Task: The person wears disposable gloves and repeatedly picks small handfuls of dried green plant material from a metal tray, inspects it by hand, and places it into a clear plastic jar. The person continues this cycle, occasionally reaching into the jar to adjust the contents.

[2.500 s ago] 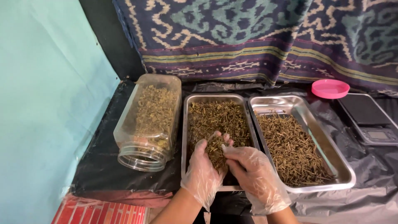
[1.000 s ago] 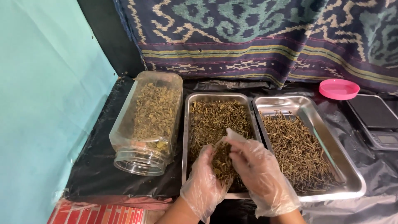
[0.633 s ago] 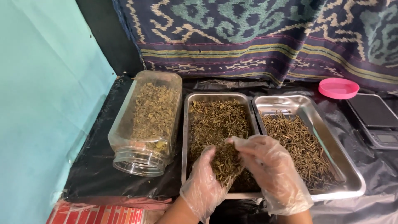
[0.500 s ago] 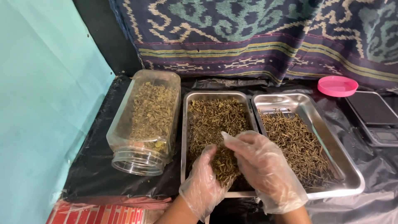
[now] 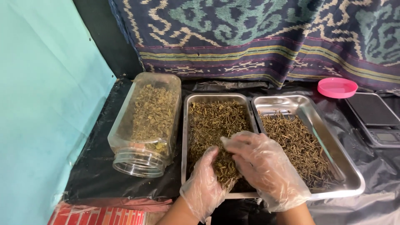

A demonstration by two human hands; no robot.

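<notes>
The left hand (image 5: 205, 185), inside a thin clear plastic glove, is cupped with the fingers curled upward, and it holds a small heap of dried herb pieces (image 5: 225, 166) against the palm. The right hand (image 5: 262, 166), also in a clear glove, lies over this heap from the right side, its fingers close together and bent down onto the herb, so the two hands press the material between them; I cannot tell whether the right fingertips pinch any single piece, because the glove and the heap hide them. Both hands are at the near end of the left steel tray (image 5: 186, 125), which is covered by the same brown-green dried herb (image 5: 214, 121). Just beside it on the right, touching along the long edge, stands a second steel tray (image 5: 333, 141) with thinner, darker stem pieces (image 5: 298, 143). To the left of the trays a clear jar (image 5: 146, 125) lies on its side with its open mouth toward the person, partly filled with dried leaves. Everything rests on a black plastic sheet (image 5: 96, 166). Farther right are a pink lid (image 5: 337, 87) and a dark digital scale (image 5: 375, 118), and a patterned woven cloth (image 5: 258, 37) hangs behind.
</notes>
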